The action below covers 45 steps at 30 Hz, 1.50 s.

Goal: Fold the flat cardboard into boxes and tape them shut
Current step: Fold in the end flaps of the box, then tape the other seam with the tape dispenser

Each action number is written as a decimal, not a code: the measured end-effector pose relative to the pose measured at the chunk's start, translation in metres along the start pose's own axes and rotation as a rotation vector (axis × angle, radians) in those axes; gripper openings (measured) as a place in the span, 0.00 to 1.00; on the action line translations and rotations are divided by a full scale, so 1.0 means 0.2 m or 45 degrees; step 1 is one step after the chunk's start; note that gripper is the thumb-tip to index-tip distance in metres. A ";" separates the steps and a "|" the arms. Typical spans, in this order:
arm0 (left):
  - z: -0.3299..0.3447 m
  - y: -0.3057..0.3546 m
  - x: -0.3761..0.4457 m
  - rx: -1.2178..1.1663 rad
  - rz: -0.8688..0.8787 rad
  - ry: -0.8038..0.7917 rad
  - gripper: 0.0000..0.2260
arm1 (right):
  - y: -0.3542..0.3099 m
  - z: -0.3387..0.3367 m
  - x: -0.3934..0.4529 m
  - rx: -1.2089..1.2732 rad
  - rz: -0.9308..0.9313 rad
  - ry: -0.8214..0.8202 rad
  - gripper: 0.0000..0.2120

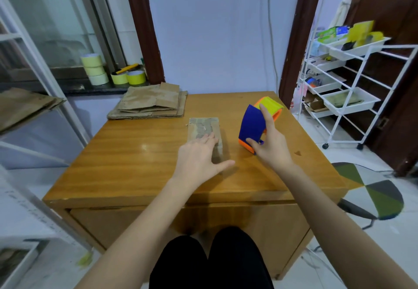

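One small brown cardboard box sits mid-table, folded and taped along its top, with the left hand resting flat-fingered on its near end. To its right, the right hand grips the blue-and-orange tape dispenser standing on the wooden table. The stack of flat brown cardboard sheets at the far left is not yet folded, so most of the work looks left to do.

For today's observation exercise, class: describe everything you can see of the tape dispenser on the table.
The tape dispenser has a curved dark blue plastic body with orange trim at its near foot and around the far end, where a yellow tape roll sits. It stands on the wooden table, right of the small taped box, tilted away from the camera. The right hand grips it: fingers lie over the top, thumb at the near orange end.
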<state>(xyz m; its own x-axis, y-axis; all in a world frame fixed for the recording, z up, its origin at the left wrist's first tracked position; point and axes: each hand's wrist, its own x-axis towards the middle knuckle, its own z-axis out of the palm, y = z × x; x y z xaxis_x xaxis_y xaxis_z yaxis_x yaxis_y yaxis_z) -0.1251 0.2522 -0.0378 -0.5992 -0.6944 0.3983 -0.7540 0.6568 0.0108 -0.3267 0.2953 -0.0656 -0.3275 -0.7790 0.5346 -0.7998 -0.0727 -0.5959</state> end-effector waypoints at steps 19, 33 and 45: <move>0.00 0.10 0.02 0.066 -0.211 0.072 0.16 | 0.20 -0.11 -0.09 -0.159 -0.304 0.028 0.20; 0.01 0.08 0.01 0.011 -0.169 0.031 0.22 | 0.28 -0.11 -0.20 -0.033 -0.236 -0.067 0.05; -0.07 0.01 0.01 -0.044 -0.019 -0.107 0.22 | 0.14 -0.15 -0.20 -0.224 -0.082 0.343 0.07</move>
<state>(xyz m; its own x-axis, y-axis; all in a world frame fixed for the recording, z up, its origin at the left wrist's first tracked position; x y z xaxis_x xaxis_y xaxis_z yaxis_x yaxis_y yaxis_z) -0.1246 0.2564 -0.0234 -0.6094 -0.7257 0.3194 -0.7544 0.6547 0.0483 -0.3508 0.3434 -0.0855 -0.3761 -0.5820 0.7210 -0.8901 0.0107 -0.4556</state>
